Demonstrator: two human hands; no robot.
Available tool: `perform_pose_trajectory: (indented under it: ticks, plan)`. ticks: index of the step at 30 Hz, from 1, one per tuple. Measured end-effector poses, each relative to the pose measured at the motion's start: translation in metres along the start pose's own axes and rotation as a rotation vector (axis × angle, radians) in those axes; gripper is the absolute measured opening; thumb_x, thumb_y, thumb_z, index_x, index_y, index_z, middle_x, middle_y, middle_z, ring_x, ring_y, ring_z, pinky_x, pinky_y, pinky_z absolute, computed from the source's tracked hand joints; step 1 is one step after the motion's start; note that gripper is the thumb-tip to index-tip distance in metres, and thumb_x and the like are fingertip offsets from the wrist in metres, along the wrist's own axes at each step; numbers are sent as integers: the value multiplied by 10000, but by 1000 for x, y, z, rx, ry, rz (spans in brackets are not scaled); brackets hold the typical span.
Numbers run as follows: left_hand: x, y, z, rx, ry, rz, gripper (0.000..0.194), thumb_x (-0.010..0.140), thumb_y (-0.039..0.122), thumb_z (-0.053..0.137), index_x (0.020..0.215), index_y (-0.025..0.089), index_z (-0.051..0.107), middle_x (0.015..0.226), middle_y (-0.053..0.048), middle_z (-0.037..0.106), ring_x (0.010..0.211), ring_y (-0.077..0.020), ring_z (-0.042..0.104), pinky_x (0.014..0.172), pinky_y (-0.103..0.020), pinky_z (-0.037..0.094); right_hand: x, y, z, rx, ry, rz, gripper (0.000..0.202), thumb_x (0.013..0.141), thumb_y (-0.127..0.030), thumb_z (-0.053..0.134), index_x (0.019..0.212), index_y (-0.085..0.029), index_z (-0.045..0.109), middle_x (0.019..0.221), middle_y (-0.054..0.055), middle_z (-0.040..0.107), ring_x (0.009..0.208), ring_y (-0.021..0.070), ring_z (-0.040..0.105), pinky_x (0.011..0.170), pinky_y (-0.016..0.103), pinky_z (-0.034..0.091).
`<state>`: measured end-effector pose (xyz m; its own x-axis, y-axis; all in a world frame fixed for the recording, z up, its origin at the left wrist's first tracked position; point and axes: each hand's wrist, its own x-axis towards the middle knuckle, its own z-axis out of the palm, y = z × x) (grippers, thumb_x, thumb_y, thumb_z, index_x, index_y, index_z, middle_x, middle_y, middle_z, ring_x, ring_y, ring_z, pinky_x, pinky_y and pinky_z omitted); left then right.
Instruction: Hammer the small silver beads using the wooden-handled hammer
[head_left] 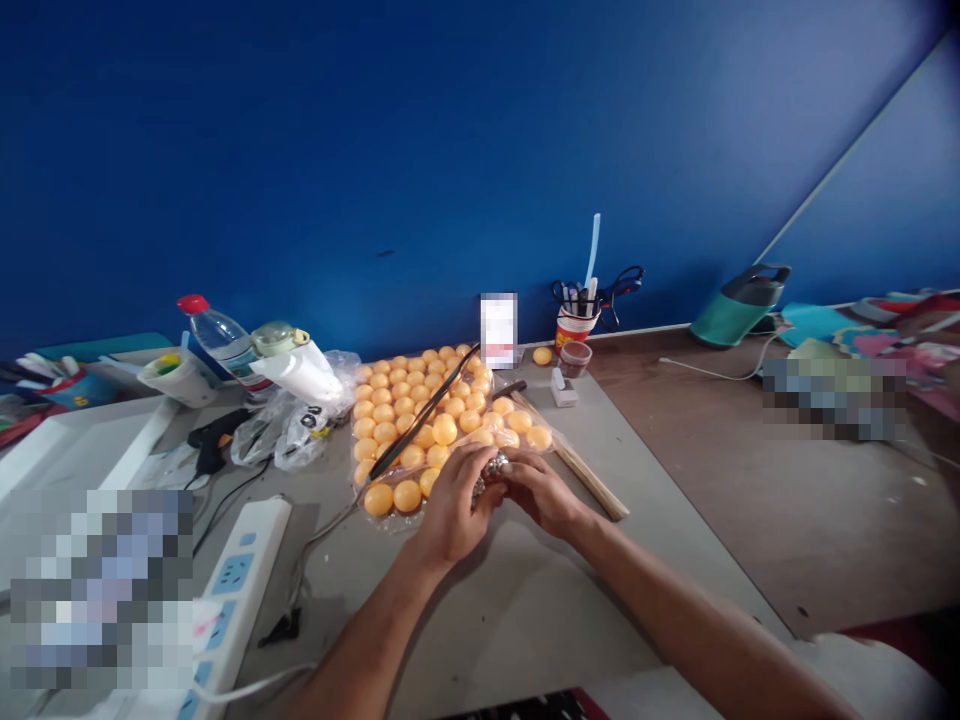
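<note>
My left hand (452, 508) and my right hand (546, 492) meet above the grey work surface (517, 610). Both have their fingers curled around a small, shiny, silvery object (495, 464) with a bumpy look. Most of it is hidden by the fingers, so its kind cannot be made out. Just beyond the hands lie rows of orange balls (407, 495), like table tennis balls, in clear plastic packing. A black strap or cord (420, 420) runs across them. Close to my right hand rests a bundle of thin wooden sticks (592, 480).
To the left are a white power strip (259, 530), a black glue gun (216, 440), plastic bags (300, 430) and a red-capped bottle (217, 335). Along the blue wall stand a cup of pens (576, 328), a small tub (574, 358) and a teal jug (735, 312).
</note>
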<state>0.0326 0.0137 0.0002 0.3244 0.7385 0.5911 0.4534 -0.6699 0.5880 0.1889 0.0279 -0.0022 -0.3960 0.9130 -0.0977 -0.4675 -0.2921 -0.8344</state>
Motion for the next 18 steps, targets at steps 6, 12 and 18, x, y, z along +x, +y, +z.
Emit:
perform_pose_trajectory:
  ticks: [6,12,18]
  plan:
    - [0,1,0,-2,-12,-21,410,855,128,584,1248,208,501,1172,-107,619,1129,-245,582,983,-444,502,-1,0,3,-72,13,-39,246,694,-382,789,766,-167,695,674,1,638,594,120,555,572,241,457]
    - [0,0,0,17,-29,-9,443,868,160,588,1293,202,471,1225,-125,607,1183,-257,567,1013,-455,489,0,-3,2,-97,4,-38,239,706,-376,761,746,-159,667,659,-2,608,581,116,532,541,236,423]
    - [0,-1,2,36,-45,-13,469,876,145,576,1323,206,446,1274,-134,587,1226,-265,547,1034,-476,478,1,-3,2,-143,-24,-38,276,710,-408,742,750,-154,640,647,-11,572,568,109,499,507,227,386]
